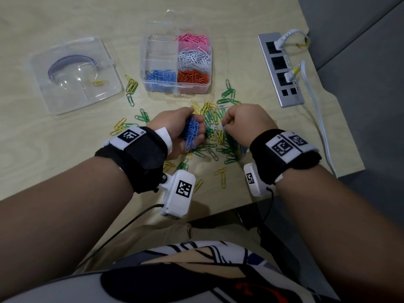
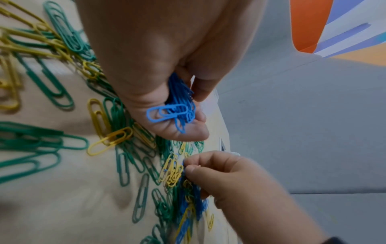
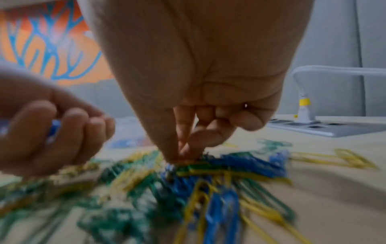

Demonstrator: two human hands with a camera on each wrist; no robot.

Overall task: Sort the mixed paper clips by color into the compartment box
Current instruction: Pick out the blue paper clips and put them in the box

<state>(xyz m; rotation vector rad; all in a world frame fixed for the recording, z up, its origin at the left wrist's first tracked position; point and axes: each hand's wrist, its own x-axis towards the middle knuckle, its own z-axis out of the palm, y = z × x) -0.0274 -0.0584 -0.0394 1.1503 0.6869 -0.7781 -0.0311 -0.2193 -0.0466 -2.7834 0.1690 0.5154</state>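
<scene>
Loose clips [image 3: 208,189] blurred in right wrist view, right fingertips [image 3: 181,155] buried in pile, pinched clip undetermined

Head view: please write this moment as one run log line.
left hand: holds blue clips | right hand: pinching at mixed pile | compartment box: pink, white, blue, orange filled

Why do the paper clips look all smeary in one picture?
Right wrist view: motion blur smears the loose paper clips under the right hand. Left wrist view: the blue clips in the left hand look sharp. Head view: mostly sharp, with glare on the clear lid.
</scene>
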